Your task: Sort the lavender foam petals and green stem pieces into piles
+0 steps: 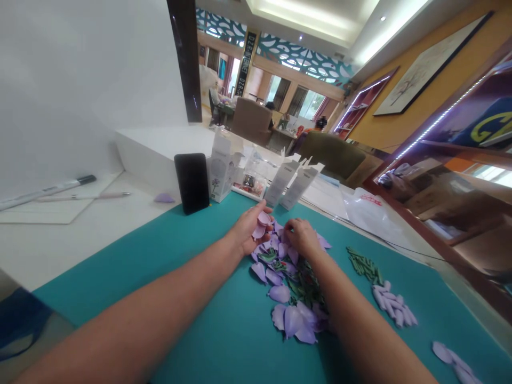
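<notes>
My left hand point(250, 228) holds a couple of curled lilac foam petals point(260, 225) at its fingertips, just above a heap of loose lilac petals point(288, 314). Dark green leaf pieces point(306, 286) lie mixed through that heap. My right hand point(302, 238) rests at the heap's far end, its fingers pressed down among the petals, and whatever they touch is hidden. To its right lie a bunch of narrow green leaves point(364, 265) and a group of small lilac buds point(394, 305). More lilac petals point(452, 361) sit at the lower right.
A teal mat point(192, 256) lies under everything. Beyond it stand a black phone point(192, 183), white cartons point(224, 165) and a plastic bag point(370, 216). A marker point(48, 192), a pen point(84, 196) and one petal point(164, 198) lie left. A person point(320, 125) sits far off.
</notes>
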Motion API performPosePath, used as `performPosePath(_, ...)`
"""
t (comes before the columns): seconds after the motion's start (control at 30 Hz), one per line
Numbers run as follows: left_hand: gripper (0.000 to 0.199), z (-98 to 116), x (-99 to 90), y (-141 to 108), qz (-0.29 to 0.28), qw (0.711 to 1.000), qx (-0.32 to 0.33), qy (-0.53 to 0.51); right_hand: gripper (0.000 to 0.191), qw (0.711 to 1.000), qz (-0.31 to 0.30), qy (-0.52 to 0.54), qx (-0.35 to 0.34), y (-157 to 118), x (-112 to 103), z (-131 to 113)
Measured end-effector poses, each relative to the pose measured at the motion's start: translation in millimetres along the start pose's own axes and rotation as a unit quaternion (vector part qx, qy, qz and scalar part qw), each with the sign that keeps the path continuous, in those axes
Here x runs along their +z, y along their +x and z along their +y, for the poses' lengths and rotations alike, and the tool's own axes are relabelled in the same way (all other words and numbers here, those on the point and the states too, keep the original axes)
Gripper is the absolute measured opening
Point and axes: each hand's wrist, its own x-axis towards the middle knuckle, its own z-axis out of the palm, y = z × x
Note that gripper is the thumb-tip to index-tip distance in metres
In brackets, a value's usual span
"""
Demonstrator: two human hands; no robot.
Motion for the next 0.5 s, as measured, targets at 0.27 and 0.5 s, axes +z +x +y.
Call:
performPosePath(0.27, 0.049, -17, 0.8, 1, -0.043, 0.996, -0.072, 0.032, 0.013, 0.971, 0.130, 0.197, 0.027, -17, -38, -29)
performPosePath(0.5, 0.058, -20, 2.8, 0, -0.054, 0.992, -0.112, 0.014, 0.018, 0.933, 0.143, 0.331, 0.008, -27, -38, -56)
